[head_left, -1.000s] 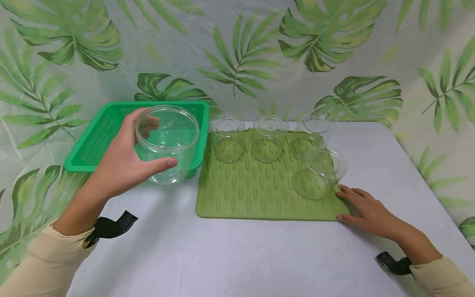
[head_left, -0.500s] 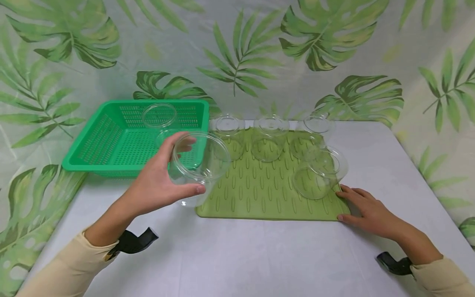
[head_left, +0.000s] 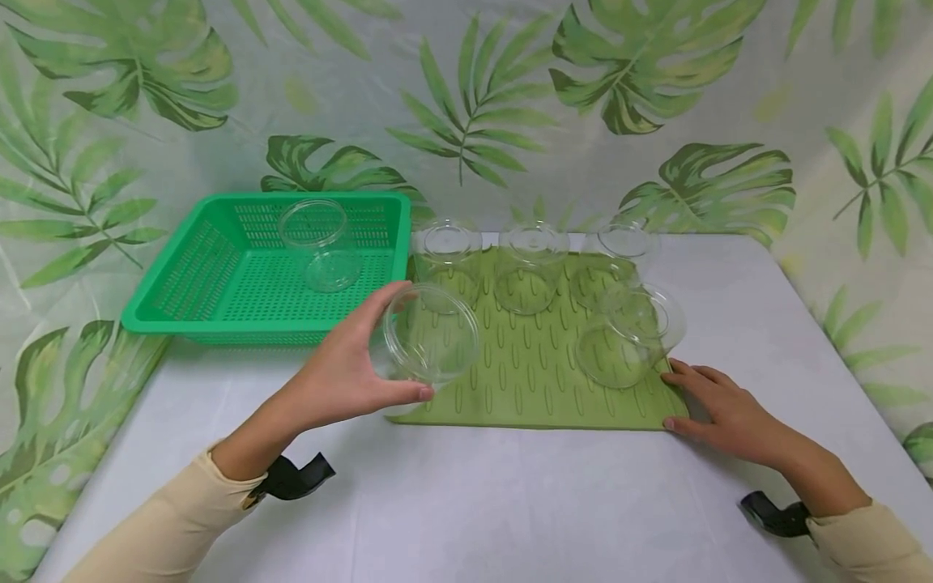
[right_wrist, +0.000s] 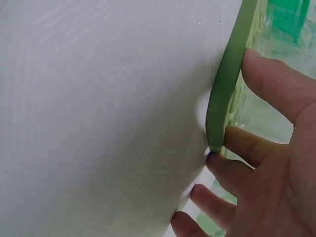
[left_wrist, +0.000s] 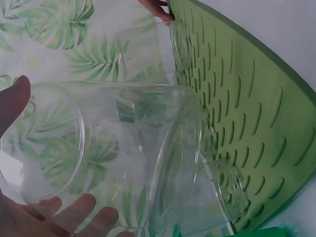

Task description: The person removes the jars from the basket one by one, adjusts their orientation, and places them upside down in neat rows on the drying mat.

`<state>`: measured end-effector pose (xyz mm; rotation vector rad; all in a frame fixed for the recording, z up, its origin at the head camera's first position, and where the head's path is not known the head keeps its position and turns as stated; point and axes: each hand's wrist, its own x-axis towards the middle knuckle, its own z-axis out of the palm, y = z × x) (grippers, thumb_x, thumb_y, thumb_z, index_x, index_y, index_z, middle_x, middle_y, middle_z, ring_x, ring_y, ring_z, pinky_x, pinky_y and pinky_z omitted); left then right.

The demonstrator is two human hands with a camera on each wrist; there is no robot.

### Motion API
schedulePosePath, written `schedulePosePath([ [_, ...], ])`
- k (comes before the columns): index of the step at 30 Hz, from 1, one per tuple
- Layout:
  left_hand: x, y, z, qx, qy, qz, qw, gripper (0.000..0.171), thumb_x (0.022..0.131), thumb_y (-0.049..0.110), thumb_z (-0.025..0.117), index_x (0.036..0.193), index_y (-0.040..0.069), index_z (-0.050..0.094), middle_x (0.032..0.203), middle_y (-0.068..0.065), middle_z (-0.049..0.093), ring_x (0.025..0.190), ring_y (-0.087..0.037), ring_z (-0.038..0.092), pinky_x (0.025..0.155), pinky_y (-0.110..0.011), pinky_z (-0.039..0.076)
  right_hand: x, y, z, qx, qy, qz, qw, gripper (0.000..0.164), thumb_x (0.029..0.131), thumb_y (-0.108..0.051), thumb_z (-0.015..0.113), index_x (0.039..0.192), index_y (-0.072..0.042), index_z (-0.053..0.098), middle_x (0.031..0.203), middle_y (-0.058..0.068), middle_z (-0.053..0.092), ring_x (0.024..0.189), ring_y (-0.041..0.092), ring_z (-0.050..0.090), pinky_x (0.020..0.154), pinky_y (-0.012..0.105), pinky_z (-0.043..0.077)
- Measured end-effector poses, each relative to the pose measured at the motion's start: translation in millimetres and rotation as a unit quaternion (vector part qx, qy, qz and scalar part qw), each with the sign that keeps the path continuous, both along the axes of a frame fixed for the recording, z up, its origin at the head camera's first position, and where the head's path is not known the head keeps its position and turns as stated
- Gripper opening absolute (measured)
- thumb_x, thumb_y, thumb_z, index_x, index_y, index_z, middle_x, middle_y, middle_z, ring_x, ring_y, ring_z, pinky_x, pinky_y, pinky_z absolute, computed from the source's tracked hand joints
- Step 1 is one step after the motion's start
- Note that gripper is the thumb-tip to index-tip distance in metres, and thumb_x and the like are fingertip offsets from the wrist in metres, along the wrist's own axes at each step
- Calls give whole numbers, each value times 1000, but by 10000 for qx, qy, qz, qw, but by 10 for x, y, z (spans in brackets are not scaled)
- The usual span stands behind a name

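Note:
My left hand [head_left: 348, 371] grips a clear, round container [head_left: 436, 334] between thumb and fingers, above the left part of the green ribbed mat [head_left: 510, 389]. In the left wrist view the clear container [left_wrist: 118, 133] lies between the thumb and the curled fingers. My right hand [head_left: 736, 425] rests at the mat's front right corner, its fingertips touching the edge. The right wrist view shows the thumb and index finger on the mat's rim [right_wrist: 224, 94], other fingertips on the white cloth. Nearest to that hand, a clear container [head_left: 619, 348] stands on the mat.
Along the mat's back edge stand three more clear containers, one at the left [head_left: 448, 267], one in the middle [head_left: 530, 267] and one at the right [head_left: 608, 267]. A green basket [head_left: 219, 328] with a clear container [head_left: 321, 243] inside stands at the back left, before a leaf-patterned backdrop [head_left: 466, 81].
My left hand has carried the clear container rightward and nearer, from in front of the basket to over the mat's left part. The right hand has kept its place.

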<state>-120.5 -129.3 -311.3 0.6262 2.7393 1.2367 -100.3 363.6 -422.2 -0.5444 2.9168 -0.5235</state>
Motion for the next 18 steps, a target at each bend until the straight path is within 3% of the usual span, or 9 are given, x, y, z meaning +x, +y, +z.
schedulePosePath([
  [13, -17, -39, -51, -7, -97, 68, 9999, 109, 67, 35, 91, 154, 25, 28, 153, 2, 42, 145, -24, 36, 109, -59, 41, -32, 29, 92, -59, -386, -22, 9992, 71, 88, -34, 74, 143, 0, 45, 149, 32, 40, 132, 53, 37, 96, 69, 37],
  [18, -40, -64, -34, -119, -34, -62, 9999, 109, 68, 36, 91, 155, 22, 27, 154, 0, 41, 146, -24, 36, 111, -59, 39, -73, 199, 306, 218, -432, -319, 9983, 69, 92, -35, 69, 143, 3, 43, 142, 36, 48, 126, 56, 47, 94, 65, 42],
])
